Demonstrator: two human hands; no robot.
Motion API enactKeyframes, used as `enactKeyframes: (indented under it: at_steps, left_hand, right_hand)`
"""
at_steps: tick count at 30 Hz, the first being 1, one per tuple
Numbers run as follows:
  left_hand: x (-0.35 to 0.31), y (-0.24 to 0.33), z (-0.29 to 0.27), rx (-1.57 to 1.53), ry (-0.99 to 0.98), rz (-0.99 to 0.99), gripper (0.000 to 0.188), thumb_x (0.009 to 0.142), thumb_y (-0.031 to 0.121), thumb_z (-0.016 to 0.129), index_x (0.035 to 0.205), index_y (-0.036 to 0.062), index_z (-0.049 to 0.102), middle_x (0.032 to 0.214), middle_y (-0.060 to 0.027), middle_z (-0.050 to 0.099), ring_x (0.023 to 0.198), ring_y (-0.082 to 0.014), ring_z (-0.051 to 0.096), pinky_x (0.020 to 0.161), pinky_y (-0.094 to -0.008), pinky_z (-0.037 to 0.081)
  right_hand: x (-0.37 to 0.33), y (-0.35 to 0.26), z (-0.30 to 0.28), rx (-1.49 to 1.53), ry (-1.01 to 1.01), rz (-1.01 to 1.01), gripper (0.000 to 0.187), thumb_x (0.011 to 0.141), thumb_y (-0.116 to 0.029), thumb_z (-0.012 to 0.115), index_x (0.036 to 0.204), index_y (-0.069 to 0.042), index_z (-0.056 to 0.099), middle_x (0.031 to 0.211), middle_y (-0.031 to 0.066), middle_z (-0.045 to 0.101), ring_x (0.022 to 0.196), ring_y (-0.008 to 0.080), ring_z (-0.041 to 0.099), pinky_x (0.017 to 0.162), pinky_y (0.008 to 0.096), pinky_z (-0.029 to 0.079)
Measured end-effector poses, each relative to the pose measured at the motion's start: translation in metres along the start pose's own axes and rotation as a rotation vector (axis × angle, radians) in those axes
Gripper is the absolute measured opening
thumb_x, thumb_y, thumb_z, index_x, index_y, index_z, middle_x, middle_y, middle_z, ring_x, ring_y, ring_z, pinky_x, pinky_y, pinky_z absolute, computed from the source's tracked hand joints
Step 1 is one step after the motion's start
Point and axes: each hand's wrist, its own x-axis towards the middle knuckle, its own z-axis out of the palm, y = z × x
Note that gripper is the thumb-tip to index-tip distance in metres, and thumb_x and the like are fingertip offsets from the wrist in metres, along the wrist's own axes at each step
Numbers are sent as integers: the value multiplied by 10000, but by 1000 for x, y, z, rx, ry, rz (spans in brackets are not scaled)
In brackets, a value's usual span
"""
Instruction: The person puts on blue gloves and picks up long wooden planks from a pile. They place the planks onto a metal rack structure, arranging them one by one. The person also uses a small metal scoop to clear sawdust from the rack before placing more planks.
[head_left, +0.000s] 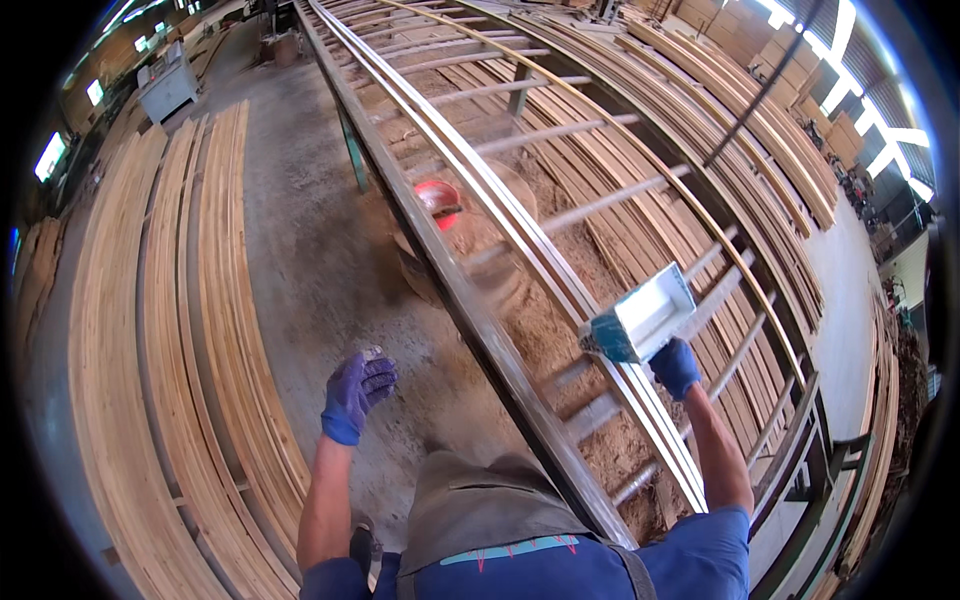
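Note:
My right hand [675, 368], in a purple-blue glove, grips a teal and white scoop-like container [641, 318]. The container is tilted over the long white strips on the roller frame, its pale hollow side facing up. My left hand [359, 394], in a purple glove, is held over the floor left of the frame. Its fingers are curled together; a whitish patch shows at the tips, and whether they hold anything is unclear. Two long white strips [480, 178] lie side by side across the metal rollers [600, 212].
A dark metal rail [440, 250] edges the frame on my side. Beneath the rollers are sawdust [535, 335] and a red bucket [440, 203]. Long boards [120, 330] are laid out at left; more timber stacks [720, 100] stand at right. A grey cabinet [167, 85] is far left.

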Motion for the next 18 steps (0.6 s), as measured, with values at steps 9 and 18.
enactKeyframes:
  at_steps: [9,18]
  left_hand:
    - [189,197,-71,-104,-39,-10,396,996,402,516,1242,112,625,1106,-108,718,913,-244,703,788,-394,573]
    - [324,209,-332,-355,343,-121,644,977,573,442,1401,92,497,1396,-181,541,1211,-354,555,988,-488,468]
  right_hand:
    - [306,-185,42,216,-168,172,444,899,-486,643,988,-56,705,628,156,657,568,295,681,590,423,544]
    - [663,-368,116,309,-202,143,548,908,-583,575,991,-59,714,649,140,675,564,275,682,570,406,539]
